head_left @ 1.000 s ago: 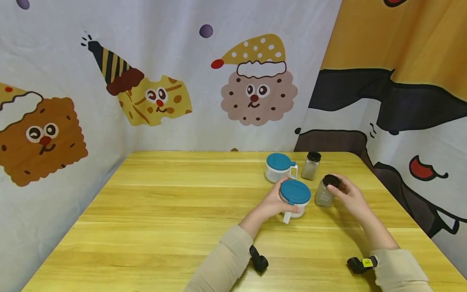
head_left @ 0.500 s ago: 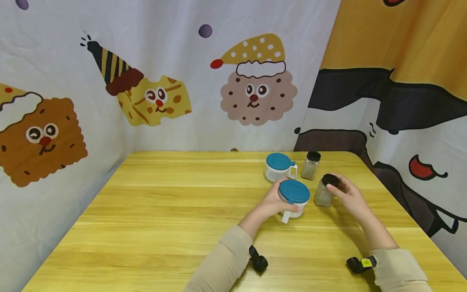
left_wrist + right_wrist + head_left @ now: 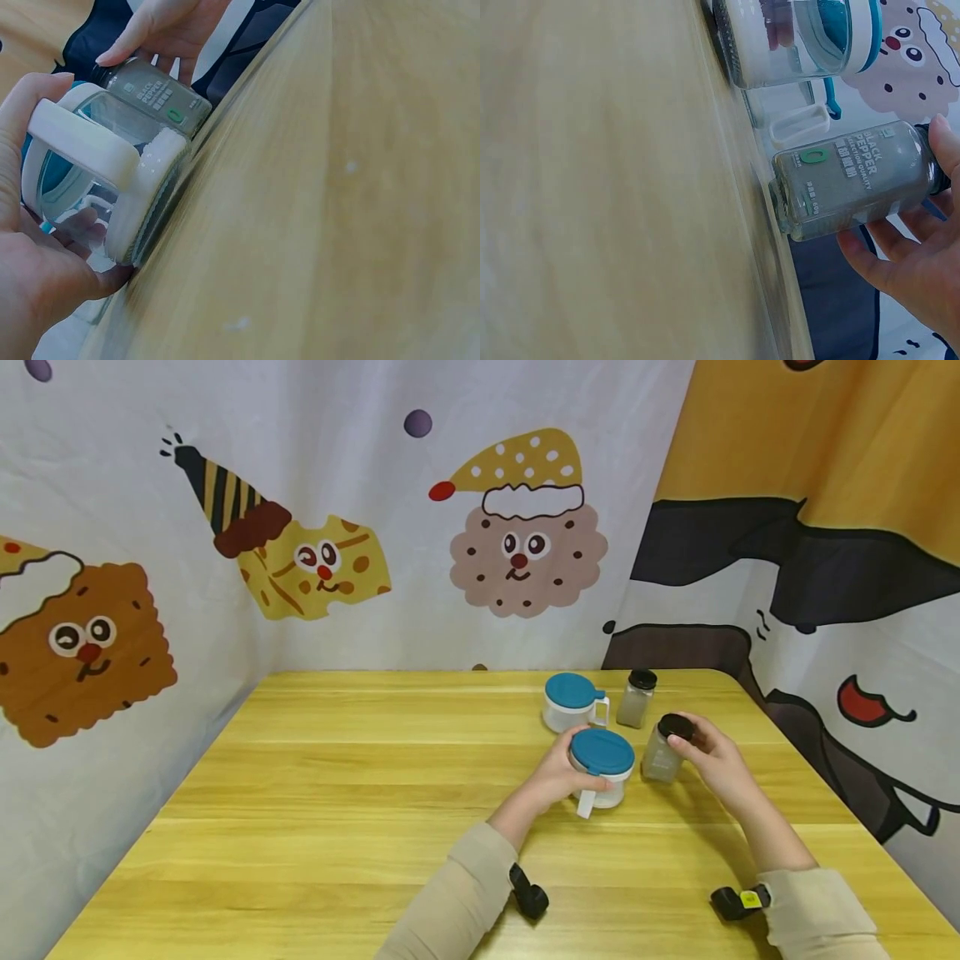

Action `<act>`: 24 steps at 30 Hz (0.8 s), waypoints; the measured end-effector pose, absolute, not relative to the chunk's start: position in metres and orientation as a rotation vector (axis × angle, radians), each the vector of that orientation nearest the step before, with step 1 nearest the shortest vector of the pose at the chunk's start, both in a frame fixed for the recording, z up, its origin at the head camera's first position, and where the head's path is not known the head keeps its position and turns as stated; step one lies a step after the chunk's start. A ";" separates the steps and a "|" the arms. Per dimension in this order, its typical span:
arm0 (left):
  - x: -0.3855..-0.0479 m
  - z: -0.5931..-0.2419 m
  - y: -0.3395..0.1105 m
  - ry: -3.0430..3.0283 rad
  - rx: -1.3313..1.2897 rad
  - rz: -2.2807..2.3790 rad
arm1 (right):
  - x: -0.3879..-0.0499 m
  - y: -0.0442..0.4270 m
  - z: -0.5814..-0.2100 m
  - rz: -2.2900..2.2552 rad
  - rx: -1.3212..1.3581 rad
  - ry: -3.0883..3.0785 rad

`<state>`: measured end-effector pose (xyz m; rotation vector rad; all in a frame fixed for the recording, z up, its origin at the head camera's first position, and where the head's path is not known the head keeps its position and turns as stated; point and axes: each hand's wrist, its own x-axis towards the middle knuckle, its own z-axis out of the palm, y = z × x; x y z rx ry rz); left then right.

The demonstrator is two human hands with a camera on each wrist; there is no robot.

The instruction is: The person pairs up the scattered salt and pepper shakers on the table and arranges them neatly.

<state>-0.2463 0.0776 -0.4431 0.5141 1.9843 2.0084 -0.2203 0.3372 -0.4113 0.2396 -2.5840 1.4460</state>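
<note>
On the table's right side, jar and bottle gripped at once

Right of centre on the wooden table, both hands were busy! Round the near jar went the left hand, thumb on the near side, fingers curled behind. Just beside it, across a narrow gap, the right hand had the near bottle by its black cap, thumb in front. Both things stood upright, the bottle's long axis running up and down; whether either base touched the wood was hard to tell. And the jar's handle? It pointed towards the person, slightly left, the lid's small tab set above it.

Squat and round, that jar, see-through in the wall, with a flat blue lid, a blocky white handle and something white at the bottom, base or filling unclear. Slimmer, the bottle was clear and square-sided, greyish within, its white BLACK PEPPER print turned towards the person.

Behind came a matching pair: the far jar, handle pointing right, towards the upright far bottle. Soft folds ran down the cartoon-printed curtain.
</note>
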 end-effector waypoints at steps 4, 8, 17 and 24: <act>-0.245 -0.442 0.077 1.962 0.501 2.035 | -0.220 0.337 -0.411 1.446 0.241 -2.578; -0.245 -0.440 0.076 1.930 0.505 2.077 | -0.219 0.337 -0.410 1.431 0.245 -2.583; -0.246 -0.436 0.073 1.949 0.458 2.101 | -0.219 0.336 -0.410 1.429 0.253 -2.581; -0.249 -0.436 0.066 1.964 0.482 2.115 | -0.218 0.335 -0.408 1.415 0.256 -2.584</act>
